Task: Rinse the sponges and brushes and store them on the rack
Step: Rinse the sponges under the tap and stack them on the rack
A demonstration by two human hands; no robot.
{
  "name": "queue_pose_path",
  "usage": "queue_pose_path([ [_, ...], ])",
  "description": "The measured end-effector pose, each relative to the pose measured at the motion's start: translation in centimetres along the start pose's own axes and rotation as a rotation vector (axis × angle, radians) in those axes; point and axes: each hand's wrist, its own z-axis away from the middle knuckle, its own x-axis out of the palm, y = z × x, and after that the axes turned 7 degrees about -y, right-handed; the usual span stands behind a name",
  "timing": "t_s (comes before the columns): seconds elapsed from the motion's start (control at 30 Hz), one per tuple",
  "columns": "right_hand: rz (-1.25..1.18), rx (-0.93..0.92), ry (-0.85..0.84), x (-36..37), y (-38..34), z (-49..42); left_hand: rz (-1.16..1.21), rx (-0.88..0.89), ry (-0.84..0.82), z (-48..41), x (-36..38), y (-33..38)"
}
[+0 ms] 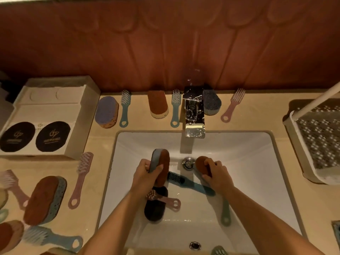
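Note:
My left hand (144,176) grips a brown-and-grey sponge (161,165) upright over the white sink (248,162). My right hand (216,174) holds a brown sponge (201,164) beside the drain (188,163). In the basin lie a teal brush (189,184), a pink brush (165,199) across a dark sponge (154,208), and a pale green brush (225,212). The rack (316,137) stands at the right. No water runs from the chrome tap (194,115).
Along the back counter lie a purple sponge (106,112), two teal brushes (125,109), an orange sponge (157,103), a grey sponge (211,103) and a pink brush (232,105). More sponges and brushes (45,199) lie at the left, near a white box (47,116).

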Motion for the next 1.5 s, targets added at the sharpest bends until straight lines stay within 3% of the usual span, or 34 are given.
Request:
queue_pose_path([
  [0.23, -0.670, -0.059, 0.045, -2.5, -3.2, 5.4, 0.656, -0.299, -0.201, 4.2, -0.7, 0.3],
  [0.37, -1.070, -0.107, 0.031, -3.9, -6.0, 10.6, 0.687, -0.274, -0.237, 6.2, -0.4, 0.6],
  [0.5, -1.245, -0.162, 0.011, -4.0, -8.6, 14.3, 0.615, -0.179, -0.309, 7.8, 0.0, 1.2],
  [0.67, -1.258, -0.251, 0.043, -4.2, -11.3, 16.0, 0.498, 0.031, -0.392, 9.2, 0.3, 2.3],
  [0.83, -1.304, -0.242, 0.063, -4.8, -12.6, 16.8, 0.504, 0.106, -0.307, 10.0, -0.2, 2.6],
  [0.97, -1.258, -0.270, 0.083, -5.0, -13.5, 17.4, 0.560, 0.169, -0.344, 11.0, -1.1, 2.8],
  [1.27, -1.206, -0.350, 0.089, -5.2, -15.1, 17.6, 0.631, 0.200, -0.339, 11.6, -2.8, 3.6],
  [1.5, -1.076, -0.313, 0.094, -5.1, -16.0, 16.8, 0.581, 0.183, -0.478, 11.0, -3.9, 3.8],
])
